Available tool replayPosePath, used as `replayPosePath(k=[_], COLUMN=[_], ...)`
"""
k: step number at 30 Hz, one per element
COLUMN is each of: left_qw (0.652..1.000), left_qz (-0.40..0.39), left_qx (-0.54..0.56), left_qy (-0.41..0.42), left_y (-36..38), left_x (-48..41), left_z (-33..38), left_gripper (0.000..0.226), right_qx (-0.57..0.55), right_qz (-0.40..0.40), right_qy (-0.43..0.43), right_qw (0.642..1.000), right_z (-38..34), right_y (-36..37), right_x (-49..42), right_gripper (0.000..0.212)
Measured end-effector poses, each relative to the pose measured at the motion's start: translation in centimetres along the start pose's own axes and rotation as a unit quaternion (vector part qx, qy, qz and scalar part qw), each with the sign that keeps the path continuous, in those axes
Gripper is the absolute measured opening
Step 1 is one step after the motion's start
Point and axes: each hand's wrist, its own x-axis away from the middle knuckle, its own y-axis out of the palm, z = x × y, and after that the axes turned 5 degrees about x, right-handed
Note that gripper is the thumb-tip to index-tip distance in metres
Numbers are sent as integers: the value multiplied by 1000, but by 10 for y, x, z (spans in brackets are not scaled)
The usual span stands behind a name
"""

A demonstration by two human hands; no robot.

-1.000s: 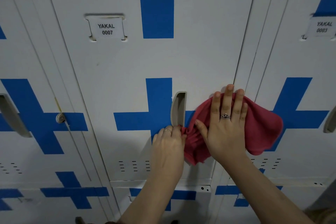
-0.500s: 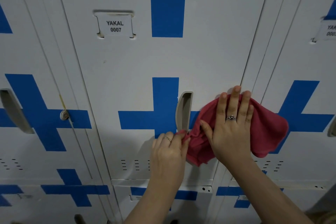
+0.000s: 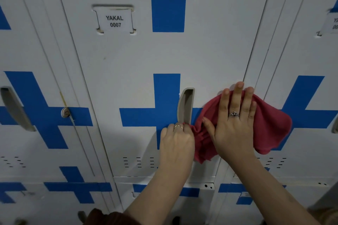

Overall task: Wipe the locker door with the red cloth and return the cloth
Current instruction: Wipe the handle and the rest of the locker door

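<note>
locker door (image 3: 210,51) | red cloth (image 3: 270,124) long axis horizontal | right hand (image 3: 232,128) flat, pressing | left hand (image 3: 176,140) pinching its end

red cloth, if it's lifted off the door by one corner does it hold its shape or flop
Probably floppy: the cloth bunches into folds where the left hand pinches it. Likely light, since the flat right hand seems enough to pin most of it against the door. Let go, it would probably drop down the smooth door.
</note>
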Motion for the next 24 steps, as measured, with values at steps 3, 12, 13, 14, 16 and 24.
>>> replayPosePath(k=[3,12,13,14,16,24], left_qw=[998,993,995,995,995,987], left_qz=[47,89,83,81,79,107], left_qx=[39,64,56,54,57,121], left_qy=[1,34,29,22,12,-3], left_y=[2,15,16,16,15,5], left_x=[5,17,17,17,14,13], left_z=[-6,-12,-11,-10,-9,-9], left_gripper=[27,25,28,28,22,30], right_qx=[-1,-23,-24,-25,-23,-13], right_qz=[-4,28,33,35,29,14], right_qy=[-1,-3,-4,-6,-6,-4], right_qw=[1000,999,999,999,999,1000], right_z=[0,3,3,3,3,1], right_y=[-1,7,8,8,7,3], right_x=[0,4,4,4,3,2], right_gripper=[75,75,74,74,73,74])
